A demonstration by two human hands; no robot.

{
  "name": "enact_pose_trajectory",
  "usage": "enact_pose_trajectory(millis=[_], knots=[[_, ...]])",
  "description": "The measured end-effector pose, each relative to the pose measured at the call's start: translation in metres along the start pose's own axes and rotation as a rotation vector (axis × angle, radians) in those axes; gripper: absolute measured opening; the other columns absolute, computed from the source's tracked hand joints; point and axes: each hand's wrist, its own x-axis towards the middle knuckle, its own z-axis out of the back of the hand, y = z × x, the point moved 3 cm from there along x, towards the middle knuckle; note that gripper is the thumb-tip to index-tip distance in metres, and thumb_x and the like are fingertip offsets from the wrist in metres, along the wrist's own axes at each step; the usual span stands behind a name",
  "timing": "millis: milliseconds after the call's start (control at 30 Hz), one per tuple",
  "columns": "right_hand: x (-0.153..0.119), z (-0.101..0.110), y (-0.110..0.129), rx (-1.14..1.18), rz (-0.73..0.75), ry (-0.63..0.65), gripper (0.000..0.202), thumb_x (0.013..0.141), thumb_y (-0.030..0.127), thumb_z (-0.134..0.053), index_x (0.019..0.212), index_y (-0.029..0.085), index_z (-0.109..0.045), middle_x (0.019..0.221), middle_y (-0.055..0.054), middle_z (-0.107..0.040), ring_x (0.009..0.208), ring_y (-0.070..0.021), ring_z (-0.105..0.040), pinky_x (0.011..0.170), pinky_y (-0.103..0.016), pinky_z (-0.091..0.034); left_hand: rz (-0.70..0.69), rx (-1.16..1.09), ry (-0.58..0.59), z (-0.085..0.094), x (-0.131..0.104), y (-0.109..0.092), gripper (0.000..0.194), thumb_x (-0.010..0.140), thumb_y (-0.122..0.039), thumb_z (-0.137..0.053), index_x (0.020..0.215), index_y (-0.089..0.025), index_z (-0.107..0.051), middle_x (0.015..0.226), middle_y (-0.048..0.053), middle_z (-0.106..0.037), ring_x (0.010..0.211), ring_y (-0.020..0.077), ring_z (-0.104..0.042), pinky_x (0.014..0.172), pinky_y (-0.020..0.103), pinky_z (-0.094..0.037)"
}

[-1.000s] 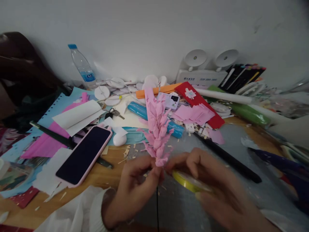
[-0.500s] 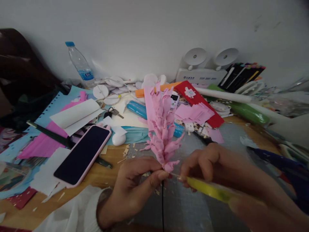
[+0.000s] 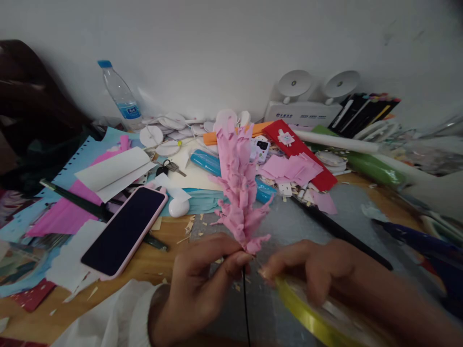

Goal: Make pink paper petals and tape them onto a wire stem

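Observation:
A pink crinkled paper flower spike (image 3: 240, 193) stands upright on a thin black stem (image 3: 246, 308) in the middle of the view. The thumb and fingers of my left hand (image 3: 206, 279) pinch its base, where the lowest petals meet the stem. To the right, my right hand (image 3: 318, 274) holds a roll of yellow tape (image 3: 311, 320), with its fingers over the upper rim. A thin strand runs between the fingertips of both hands, just under the flower; its details are blurred.
A pink-cased phone (image 3: 125, 231) lies at the left near a water bottle (image 3: 123, 96). Behind the flower are pink paper squares (image 3: 289, 168) and a red packet (image 3: 304, 156). A black stick (image 3: 347, 236) and a dark blue tool (image 3: 415, 238) lie at the right.
My right hand and the tape roll have shifted and turned, showing more of the roll's face and uncovering the black stick. The flower has turned slightly; my left hand keeps its pinch.

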Motion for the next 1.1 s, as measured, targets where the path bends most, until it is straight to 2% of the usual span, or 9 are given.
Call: enact_pose_trajectory(millis=[100,267,333,433,600,733,833,967,1100], knots=[[-0.0040,-0.0017,-0.0019,0.117,-0.008,0.098,0.017,0.090,0.048,-0.047,0.091,0.031,-0.049,0.095,-0.002,-0.070,0.084,-0.0187,-0.071,0.068,-0.022,-0.060,0.022,-0.010,0.021,-0.0005,0.0005,-0.0011,0.020,0.086,-0.014,-0.057,0.068,-0.017,-0.065,0.056,-0.001,-0.060,0.050,0.0090,-0.054,0.048,0.018,-0.041],[-0.0066,-0.0014,-0.0032,0.020,-0.015,-0.036,0.022,0.090,0.049,-0.048,0.098,0.030,-0.054,0.093,-0.003,-0.069,0.084,-0.0207,-0.070,0.064,-0.022,-0.059,0.140,-0.096,0.064,-0.0022,0.0005,0.0015,0.025,0.090,-0.019,-0.052,0.068,-0.016,-0.064,0.058,-0.001,-0.057,0.052,0.0085,-0.053,0.050,0.016,-0.041],[-0.0068,-0.0035,-0.0033,0.038,-0.030,-0.007,0.017,0.089,0.040,-0.053,0.103,0.030,-0.053,0.098,-0.003,-0.068,0.089,-0.0216,-0.069,0.066,-0.023,-0.058,0.193,-0.157,0.078,-0.0029,0.0008,0.0031,0.026,0.090,-0.022,-0.051,0.069,-0.015,-0.063,0.058,-0.001,-0.056,0.053,0.0086,-0.051,0.050,0.016,-0.041],[-0.0053,-0.0042,-0.0027,0.073,-0.041,0.041,0.031,0.081,0.021,-0.058,0.109,0.031,-0.051,0.101,-0.002,-0.067,0.093,-0.0207,-0.067,0.072,-0.023,-0.058,0.257,-0.247,0.114,-0.0040,0.0017,0.0047,0.029,0.091,-0.027,-0.050,0.068,-0.015,-0.063,0.058,0.000,-0.055,0.054,0.0091,-0.049,0.051,0.017,-0.040],[-0.0002,-0.0015,-0.0022,0.001,0.019,0.104,0.036,0.076,0.016,-0.058,0.110,0.029,-0.058,0.104,-0.002,-0.065,0.093,-0.0201,-0.065,0.076,-0.025,-0.056,0.350,-0.409,0.196,-0.0062,0.0034,0.0057,0.034,0.090,-0.036,-0.051,0.066,-0.015,-0.061,0.058,0.000,-0.053,0.054,0.0096,-0.046,0.052,0.019,-0.040],[-0.0007,-0.0020,-0.0053,-0.115,0.111,0.137,0.044,0.076,0.014,-0.055,0.118,0.025,-0.059,0.107,-0.006,-0.061,0.093,-0.0196,-0.063,0.073,-0.025,-0.056,0.368,-0.471,0.246,-0.0079,0.0049,0.0049,0.036,0.090,-0.039,-0.052,0.063,-0.015,-0.060,0.057,0.000,-0.051,0.054,0.0099,-0.045,0.053,0.019,-0.040],[-0.0018,-0.0041,-0.0063,-0.201,0.170,0.130,0.051,0.073,0.011,-0.054,0.123,0.024,-0.056,0.109,-0.008,-0.059,0.096,-0.0207,-0.061,0.078,-0.029,-0.056,0.367,-0.457,0.265,-0.0082,0.0057,0.0049,0.038,0.089,-0.042,-0.052,0.063,-0.016,-0.061,0.057,0.001,-0.053,0.056,0.0118,-0.048,0.053,0.021,-0.041],[-0.0010,-0.0053,-0.0042,-0.264,0.195,0.120,0.055,0.072,0.011,-0.055,0.125,0.026,-0.053,0.107,-0.007,-0.058,0.098,-0.0219,-0.059,0.082,-0.031,-0.054,0.363,-0.444,0.289,-0.0074,0.0051,0.0066,0.040,0.089,-0.044,-0.051,0.062,-0.016,-0.062,0.057,0.002,-0.054,0.057,0.0132,-0.049,0.054,0.023,-0.043],[0.0009,-0.0041,-0.0018,-0.313,0.191,0.157,0.053,0.071,0.009,-0.054,0.122,0.022,-0.053,0.107,-0.008,-0.057,0.098,-0.0211,-0.059,0.081,-0.028,-0.056,0.321,-0.407,0.304,-0.0064,0.0049,0.0061,0.037,0.091,-0.038,-0.049,0.066,-0.016,-0.065,0.060,0.004,-0.059,0.059,0.0138,-0.052,0.058,0.023,-0.044]])
